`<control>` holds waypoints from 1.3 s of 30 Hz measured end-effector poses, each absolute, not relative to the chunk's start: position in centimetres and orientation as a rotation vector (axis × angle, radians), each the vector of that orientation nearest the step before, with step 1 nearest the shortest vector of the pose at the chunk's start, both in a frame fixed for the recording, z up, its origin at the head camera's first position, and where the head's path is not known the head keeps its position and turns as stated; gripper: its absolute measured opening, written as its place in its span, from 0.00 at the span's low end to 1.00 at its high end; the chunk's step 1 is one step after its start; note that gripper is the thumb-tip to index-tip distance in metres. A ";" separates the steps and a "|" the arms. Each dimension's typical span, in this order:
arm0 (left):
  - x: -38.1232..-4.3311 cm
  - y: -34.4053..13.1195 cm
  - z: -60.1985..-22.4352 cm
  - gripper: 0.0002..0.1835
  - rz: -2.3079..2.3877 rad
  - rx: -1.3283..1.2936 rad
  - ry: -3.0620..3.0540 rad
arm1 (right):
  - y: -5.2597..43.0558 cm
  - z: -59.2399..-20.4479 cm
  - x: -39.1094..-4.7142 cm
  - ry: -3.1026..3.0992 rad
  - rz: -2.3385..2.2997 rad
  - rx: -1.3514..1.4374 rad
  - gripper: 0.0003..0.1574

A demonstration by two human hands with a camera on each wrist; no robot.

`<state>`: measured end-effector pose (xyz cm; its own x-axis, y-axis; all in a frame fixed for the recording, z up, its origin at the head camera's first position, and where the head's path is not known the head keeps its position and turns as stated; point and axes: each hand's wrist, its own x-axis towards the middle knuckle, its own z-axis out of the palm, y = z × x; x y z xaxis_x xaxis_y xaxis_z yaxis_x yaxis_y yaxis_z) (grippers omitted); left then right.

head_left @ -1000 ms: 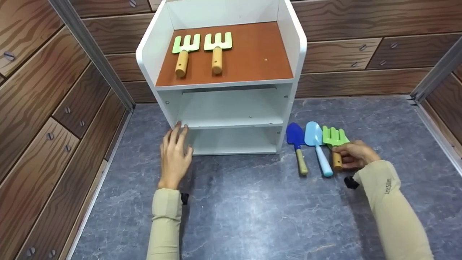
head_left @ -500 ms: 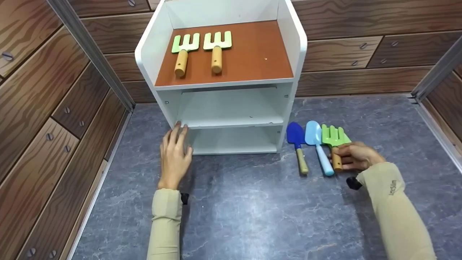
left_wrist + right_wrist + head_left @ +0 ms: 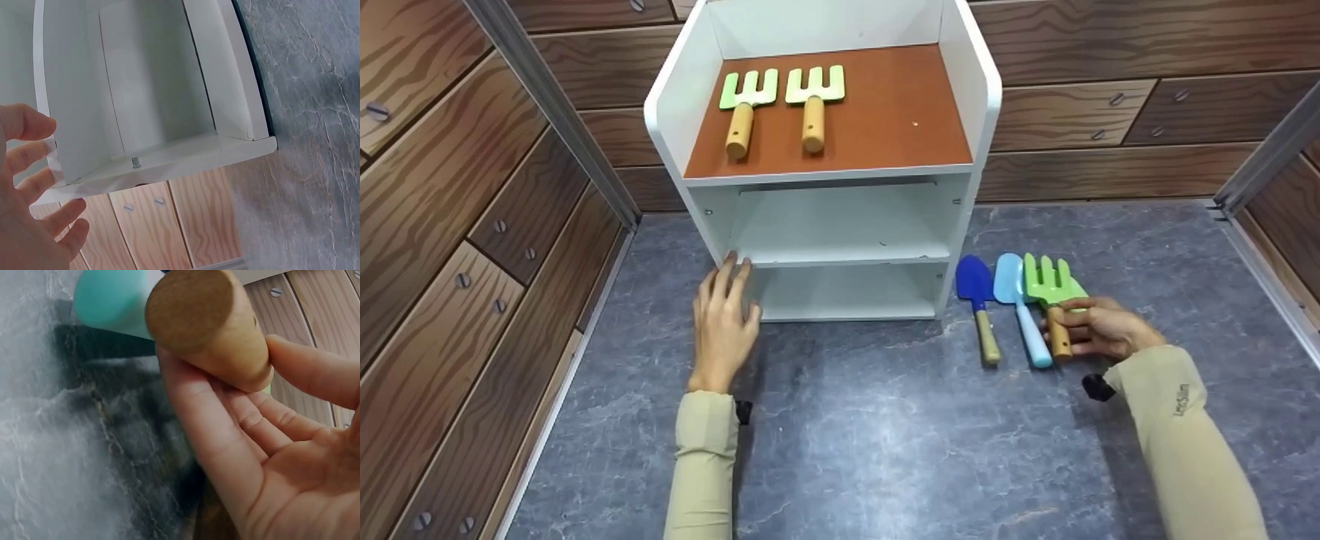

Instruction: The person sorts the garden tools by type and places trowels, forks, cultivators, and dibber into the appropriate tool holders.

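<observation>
My right hand (image 3: 1106, 330) pinches the wooden handle of a green hand fork (image 3: 1046, 283) between thumb and fingers. The right wrist view shows the handle's round end (image 3: 191, 312) close up, with the thumb on one side and fingers on the other. Part of another green piece (image 3: 1078, 291) shows behind the fork; the rest is hidden. Just left lie a light blue trowel (image 3: 1033, 334) and a dark blue trowel (image 3: 975, 279) on the floor. My left hand (image 3: 721, 322) has its fingers extended, fingertips at the left front edge of a white shelf unit (image 3: 958, 217).
Two more green hand forks (image 3: 814, 124) with wooden handles lie on the unit's brown top (image 3: 885, 112). Below are two open white compartments (image 3: 840, 225). Wood-patterned walls (image 3: 1072, 112) enclose the grey marbled floor (image 3: 885, 435) at the back and sides.
The green fork in my right hand has tilted, its tines shifting slightly left toward the light blue trowel. My right wrist has moved a little right and nearer. The left hand stays put.
</observation>
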<state>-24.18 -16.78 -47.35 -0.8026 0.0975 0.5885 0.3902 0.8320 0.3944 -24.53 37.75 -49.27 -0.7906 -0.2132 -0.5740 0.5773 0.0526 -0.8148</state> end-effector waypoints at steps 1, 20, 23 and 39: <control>-24.2 -16.8 -47.3 0.31 -0.690 -0.357 -2.442 | 37.8 -49.2 -24.5 1.760 -1.809 0.358 0.34; -24.3 -16.7 -47.2 0.32 -0.681 -0.364 -2.465 | 37.7 -48.0 -23.8 1.821 -1.859 0.205 0.42; -24.2 -16.8 -47.2 0.32 -0.682 -0.358 -2.459 | 37.6 -47.6 -23.7 1.830 -1.876 0.164 0.36; -24.4 -16.9 -47.4 0.32 -0.699 -0.352 -2.452 | 36.2 -45.4 -22.9 1.869 -1.950 -0.036 0.23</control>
<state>-24.36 -16.85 -47.45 -0.8088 0.0939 0.5806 0.3860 0.8296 0.4035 -22.92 36.15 -45.38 -0.9043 -0.3251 -0.2767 0.2902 0.0073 -0.9569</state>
